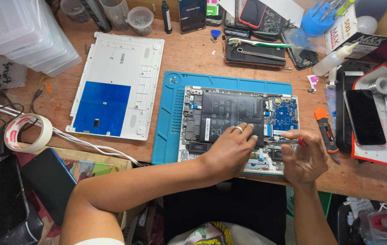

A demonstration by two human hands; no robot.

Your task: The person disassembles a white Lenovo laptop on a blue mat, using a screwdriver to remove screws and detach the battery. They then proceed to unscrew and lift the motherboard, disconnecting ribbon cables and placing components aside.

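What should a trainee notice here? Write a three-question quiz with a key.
1. True or false: the left hand rests on the black battery.
2. What colour is the mat under the opened laptop?
3. The removed white cover lies on which side of the mat: A left, B right?

Key:
1. True.
2. Blue.
3. A. The right hand holds a thin red-tipped tool.

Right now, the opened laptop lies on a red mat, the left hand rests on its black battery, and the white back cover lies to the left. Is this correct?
Not quite: the mat is blue, not red, as the head view shows. The rest holds: the laptop lies on it, the left hand rests on the battery, and the cover lies left.
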